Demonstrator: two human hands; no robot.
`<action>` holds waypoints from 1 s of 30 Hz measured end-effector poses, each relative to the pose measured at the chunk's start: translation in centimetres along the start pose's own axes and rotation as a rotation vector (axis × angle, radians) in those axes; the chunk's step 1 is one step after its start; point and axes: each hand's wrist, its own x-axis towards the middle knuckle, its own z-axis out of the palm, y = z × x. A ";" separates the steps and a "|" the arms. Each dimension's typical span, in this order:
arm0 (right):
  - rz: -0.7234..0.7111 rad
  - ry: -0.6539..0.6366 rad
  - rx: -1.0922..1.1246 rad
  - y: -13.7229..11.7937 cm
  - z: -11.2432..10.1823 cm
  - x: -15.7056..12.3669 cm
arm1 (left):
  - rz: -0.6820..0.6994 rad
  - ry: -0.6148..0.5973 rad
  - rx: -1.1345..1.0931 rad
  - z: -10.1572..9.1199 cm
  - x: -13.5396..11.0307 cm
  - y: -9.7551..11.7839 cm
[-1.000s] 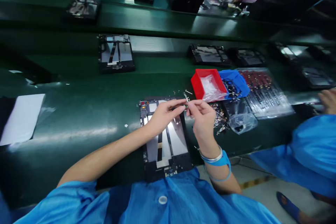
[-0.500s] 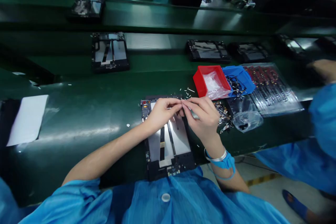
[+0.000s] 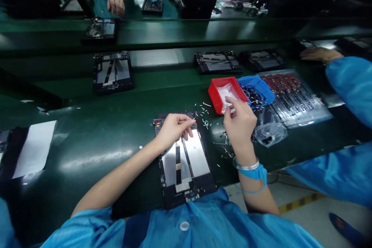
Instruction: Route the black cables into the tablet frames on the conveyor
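An opened tablet-like device (image 3: pixel 200 159) lies in front of me, with pale panels, a black frame and dark ribbon cables. Over its upper part, my left hand (image 3: pixel 176 130) pinches a tiny thin part (image 3: pixel 195 115) between thumb and forefinger; its kind is too small to make out. My right hand (image 3: pixel 240 122) is raised at the front of the red bin (image 3: pixel 215 99), its thumb and forefinger slightly apart beside a clear plastic bag (image 3: pixel 228 92) in the bin. I see nothing between those fingers. Small white strips (image 3: pixel 205 124) lie scattered between my hands.
Beside the red bin stands a blue bin (image 3: pixel 269 95) of dark cabled parts, then a clear tray (image 3: pixel 302 100) with rows of boards. Loose metal parts (image 3: pixel 225 145) lie near my right wrist. More devices (image 3: pixel 113 73) rest along the line. A co-worker's arm (image 3: pixel 348 73) reaches in at right.
My right hand has parted from my left and moved right, up to the red bin. My left hand stays over the device, still pinching. The camera view has tilted up slightly.
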 end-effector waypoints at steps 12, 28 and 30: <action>-0.336 -0.154 0.209 -3.7 0.1 -1.8 | 0.219 0.036 0.257 0.1 -0.7 0.4; -0.446 -0.125 0.248 -4.5 -0.5 -1.1 | 0.152 -0.091 0.135 -1.1 -3.2 1.6; -0.302 -0.162 0.384 -5.6 -0.5 -1.2 | 0.250 0.046 0.241 -2.7 -5.4 1.2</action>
